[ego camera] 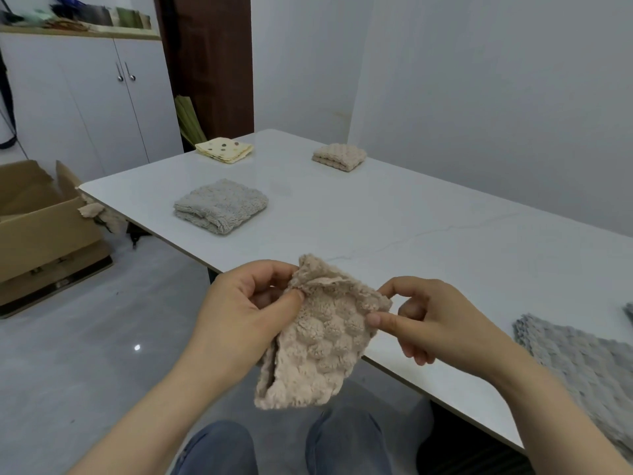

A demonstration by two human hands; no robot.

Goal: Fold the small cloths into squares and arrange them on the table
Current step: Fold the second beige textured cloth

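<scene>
The beige cloth [318, 341], nubbly with raised bubbles, hangs loosely doubled in the air just off the table's [411, 217] near edge. The left hand [239, 317] pinches its upper left corner, and the right hand [435, 320] pinches its upper right edge. Well beyond it on the table lie folded squares: a grey square [221, 205], a spotted yellow square [224, 149] and a beige square [339, 156]. On the floor to the left stands an open cardboard box [41, 217], with another beige rag [92, 210] just beside its flap.

We count one table [411, 217], three folded cloths on it, namely the spotted yellow cloth [224, 150], the folded beige cloth [339, 157] and the folded grey cloth [221, 205], one bobbly beige cloth [322, 347] held in two hands, left hand [236, 317] and right hand [442, 320], one spread grey cloth [582, 361] and one cardboard box [41, 224].
</scene>
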